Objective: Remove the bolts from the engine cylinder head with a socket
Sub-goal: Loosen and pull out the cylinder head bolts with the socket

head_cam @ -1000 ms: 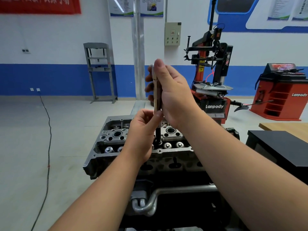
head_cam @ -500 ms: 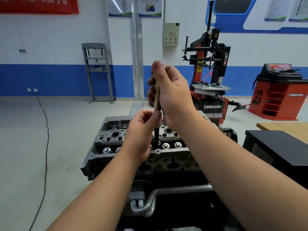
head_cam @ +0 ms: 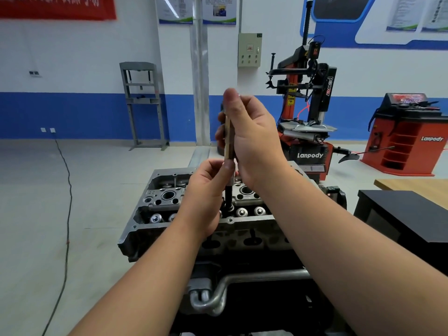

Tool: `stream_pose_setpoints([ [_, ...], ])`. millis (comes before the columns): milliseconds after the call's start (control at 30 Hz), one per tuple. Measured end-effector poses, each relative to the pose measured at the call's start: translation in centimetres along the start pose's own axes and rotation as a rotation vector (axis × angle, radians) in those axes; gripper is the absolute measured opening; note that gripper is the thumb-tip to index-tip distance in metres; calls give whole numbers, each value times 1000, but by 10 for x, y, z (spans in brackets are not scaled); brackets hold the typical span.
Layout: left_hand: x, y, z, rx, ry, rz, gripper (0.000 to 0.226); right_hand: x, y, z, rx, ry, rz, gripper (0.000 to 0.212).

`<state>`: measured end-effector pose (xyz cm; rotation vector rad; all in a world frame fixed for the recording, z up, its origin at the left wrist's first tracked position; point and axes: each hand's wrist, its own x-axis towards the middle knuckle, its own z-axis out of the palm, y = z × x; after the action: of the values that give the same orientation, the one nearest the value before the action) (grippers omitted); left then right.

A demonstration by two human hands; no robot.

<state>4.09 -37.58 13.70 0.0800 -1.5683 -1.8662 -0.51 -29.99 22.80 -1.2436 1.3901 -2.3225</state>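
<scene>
- In the head view, our right hand (head_cam: 252, 137) is curled round the upper part of a long socket tool (head_cam: 229, 139), thumb pointing up along it, holding it upright.
- Our left hand (head_cam: 206, 197) pinches the tool lower down, thumb and fingers closed on the shaft just above its dark lower end (head_cam: 228, 195).
- That dark end reaches down into the engine cylinder head (head_cam: 167, 202), near the middle of its top face; we cannot tell whether it sits on a bolt, since the left hand hides the spot.
- The cylinder head is an open grey casting directly in front of us. Its recesses hold round shiny valve tops (head_cam: 242, 211) in a row along the near edge, and a round bore (head_cam: 167, 195) shows to the left.
- Below the head a bent metal pipe (head_cam: 218, 294) runs across the dark engine block.
- Behind stands a red and black tyre changer (head_cam: 308, 122), and a red wheel balancer (head_cam: 409, 137) to the right.
- A black cable (head_cam: 68, 190) trails over the floor on the left.
</scene>
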Motion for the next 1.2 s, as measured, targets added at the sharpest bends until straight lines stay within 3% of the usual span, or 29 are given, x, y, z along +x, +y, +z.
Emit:
stream_pose_setpoints([
  [67,0,1,0,3,1,-2,38,1,-1,-1,12,-43,48,35],
  [233,-2,3,-2,24,-75,-58,53,1,-3,1,85,-95,121,52],
  [433,0,1,0,11,-22,-9,39,0,-2,1,7,-42,7,28],
  [567,0,2,-1,-1,-19,-14,30,2,-4,-1,37,-99,88,38],
  [733,-1,4,-2,31,-95,-53,43,3,-3,1,83,-104,123,51],
  [900,0,2,0,49,-50,-4,36,-2,1,3,-58,-19,-53,31],
  [1000,1,0,-1,30,-11,11,30,0,1,1,-43,36,-40,31],
  [1200,-1,2,-2,63,-86,-25,47,1,-1,1,71,-132,103,43],
])
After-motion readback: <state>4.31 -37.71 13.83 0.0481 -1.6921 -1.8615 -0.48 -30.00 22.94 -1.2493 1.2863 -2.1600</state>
